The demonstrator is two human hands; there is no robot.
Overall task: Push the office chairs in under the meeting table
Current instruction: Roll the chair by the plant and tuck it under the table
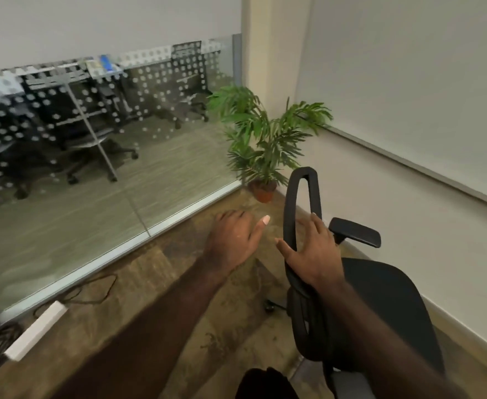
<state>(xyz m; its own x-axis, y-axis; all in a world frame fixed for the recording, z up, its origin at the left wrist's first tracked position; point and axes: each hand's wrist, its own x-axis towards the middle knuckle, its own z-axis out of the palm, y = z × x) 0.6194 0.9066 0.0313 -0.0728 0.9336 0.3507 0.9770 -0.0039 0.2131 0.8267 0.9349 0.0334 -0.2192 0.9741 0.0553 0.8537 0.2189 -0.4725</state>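
Note:
A black office chair (391,306) stands at the lower right, beside the wall, seen from its side. Its thin backrest frame (294,226) rises in a loop, with one armrest (354,232) beyond it. My right hand (314,254) lies against the backrest frame, fingers spread, thumb on the near side of the frame. My left hand (233,240) hovers just left of the chair with fingers apart, holding nothing. No meeting table is in view.
A glass partition (98,156) with dotted frosting runs along the left; desks and chairs show behind it. A potted plant (265,145) stands in the corner. A white power strip (36,331) and cables lie on the floor at lower left.

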